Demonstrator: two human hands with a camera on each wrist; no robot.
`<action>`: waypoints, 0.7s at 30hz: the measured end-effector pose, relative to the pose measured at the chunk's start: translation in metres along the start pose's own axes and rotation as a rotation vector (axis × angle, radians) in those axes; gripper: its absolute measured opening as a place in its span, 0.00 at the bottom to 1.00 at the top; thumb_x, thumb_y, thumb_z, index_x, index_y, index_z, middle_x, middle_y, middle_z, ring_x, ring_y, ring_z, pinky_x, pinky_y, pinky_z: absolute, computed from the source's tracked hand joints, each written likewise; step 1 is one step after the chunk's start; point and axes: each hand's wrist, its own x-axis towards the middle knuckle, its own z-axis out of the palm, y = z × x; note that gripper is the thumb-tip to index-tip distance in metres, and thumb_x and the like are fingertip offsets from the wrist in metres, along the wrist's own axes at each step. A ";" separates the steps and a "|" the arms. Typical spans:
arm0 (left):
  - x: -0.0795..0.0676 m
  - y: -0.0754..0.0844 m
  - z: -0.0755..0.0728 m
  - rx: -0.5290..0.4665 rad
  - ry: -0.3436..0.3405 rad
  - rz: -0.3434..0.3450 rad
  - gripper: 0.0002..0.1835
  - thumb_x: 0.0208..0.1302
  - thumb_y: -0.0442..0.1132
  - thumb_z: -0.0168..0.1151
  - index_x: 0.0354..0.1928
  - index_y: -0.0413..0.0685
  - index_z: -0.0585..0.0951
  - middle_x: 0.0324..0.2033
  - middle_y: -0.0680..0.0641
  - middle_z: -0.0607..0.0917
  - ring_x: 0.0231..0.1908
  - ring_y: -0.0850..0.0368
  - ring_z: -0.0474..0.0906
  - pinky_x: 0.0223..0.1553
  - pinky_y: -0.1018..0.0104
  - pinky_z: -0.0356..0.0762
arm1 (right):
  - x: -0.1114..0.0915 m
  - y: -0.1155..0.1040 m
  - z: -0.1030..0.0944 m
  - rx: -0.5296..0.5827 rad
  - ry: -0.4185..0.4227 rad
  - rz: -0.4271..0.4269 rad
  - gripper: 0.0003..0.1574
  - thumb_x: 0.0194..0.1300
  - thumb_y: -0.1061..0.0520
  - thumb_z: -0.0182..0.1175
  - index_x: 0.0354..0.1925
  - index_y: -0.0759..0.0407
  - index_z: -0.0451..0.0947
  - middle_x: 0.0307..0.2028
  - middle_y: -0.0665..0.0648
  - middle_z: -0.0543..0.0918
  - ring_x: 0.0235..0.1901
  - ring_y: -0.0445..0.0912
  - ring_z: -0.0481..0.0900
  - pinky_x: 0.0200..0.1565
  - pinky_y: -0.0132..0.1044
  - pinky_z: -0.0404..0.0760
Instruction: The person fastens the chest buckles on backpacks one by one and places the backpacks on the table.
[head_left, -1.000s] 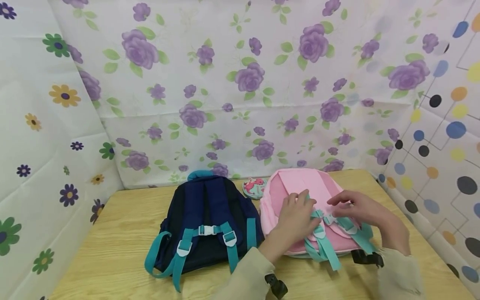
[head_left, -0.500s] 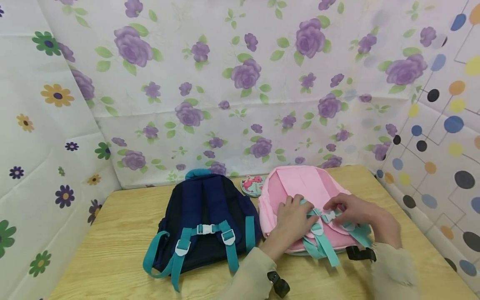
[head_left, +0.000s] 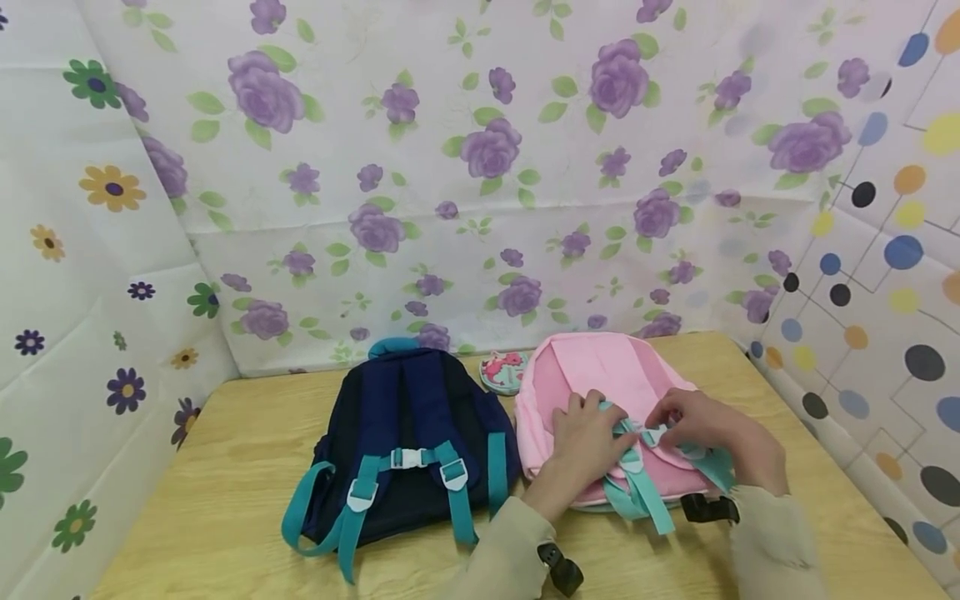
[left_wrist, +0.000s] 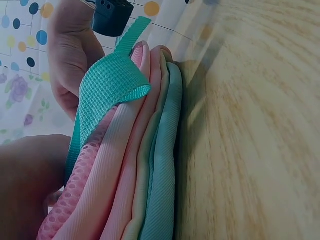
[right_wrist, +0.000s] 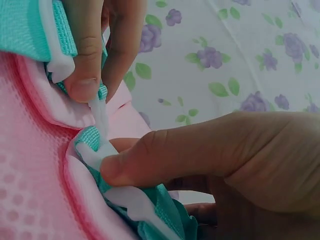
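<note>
A pink backpack (head_left: 600,367) with teal straps lies on the table, its strap side facing up. Across its shoulder straps runs a teal webbing strap with a white plastic buckle (head_left: 652,436). My left hand (head_left: 588,437) pinches the teal strap (right_wrist: 102,91) at the buckle's left end. My right hand (head_left: 701,425) grips the buckle's right part, its thumb (right_wrist: 117,167) pressed on the white plastic. In the right wrist view the two white pieces lie end to end between the hands. The left wrist view shows the bag's layered side and a loose teal strap end (left_wrist: 112,80).
Left of the pink bag lies a dark blue backpack (head_left: 386,408) with teal straps and a white buckle. A small round patterned item (head_left: 502,372) sits behind, between the bags. Flowered cloth (head_left: 420,167) hangs behind the wooden table (head_left: 225,475).
My right hand has moved slightly left and down onto the buckle, its fingers closing on it. My left hand stays nearly still at the strap. The head view shifts slightly.
</note>
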 end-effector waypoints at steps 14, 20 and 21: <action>-0.006 -0.012 -0.015 -0.183 -0.008 0.024 0.20 0.67 0.61 0.59 0.57 0.68 0.83 0.53 0.58 0.80 0.49 0.59 0.72 0.42 0.64 0.69 | 0.001 -0.002 -0.001 0.005 0.022 0.001 0.10 0.58 0.59 0.69 0.40 0.58 0.83 0.32 0.53 0.76 0.33 0.46 0.70 0.34 0.36 0.71; -0.014 -0.020 -0.019 -0.234 -0.002 0.033 0.20 0.67 0.61 0.59 0.56 0.66 0.84 0.49 0.59 0.82 0.44 0.63 0.74 0.39 0.68 0.72 | -0.002 0.000 0.001 0.011 0.019 -0.011 0.10 0.58 0.57 0.69 0.39 0.57 0.82 0.31 0.53 0.76 0.33 0.46 0.70 0.33 0.34 0.71; -0.015 -0.022 -0.021 -0.238 0.001 0.038 0.20 0.67 0.61 0.59 0.56 0.66 0.84 0.48 0.59 0.82 0.44 0.63 0.75 0.40 0.68 0.73 | -0.002 -0.001 0.001 0.013 0.018 -0.018 0.09 0.58 0.58 0.69 0.39 0.57 0.82 0.31 0.53 0.76 0.33 0.46 0.70 0.33 0.34 0.71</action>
